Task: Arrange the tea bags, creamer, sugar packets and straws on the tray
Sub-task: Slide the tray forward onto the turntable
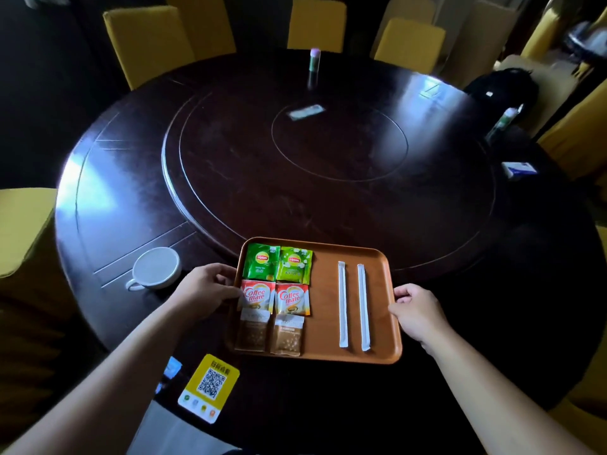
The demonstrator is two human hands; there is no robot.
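Observation:
An orange tray (331,323) lies at the near edge of a dark round table. Its left half holds two green tea bags (277,263) at the top, two red creamer packets (276,298) below them and two brown sugar packets (269,334) nearest me. Two white wrapped straws (352,305) lie side by side on the right half. My left hand (207,290) grips the tray's left rim beside the creamer. My right hand (415,311) grips the right rim.
A white cup (154,269) stands left of the tray. A yellow QR-code sign (208,387) lies near the front edge. A lazy Susan (328,165) fills the table's middle, with a bottle (314,60) behind it. Yellow chairs (144,41) ring the table.

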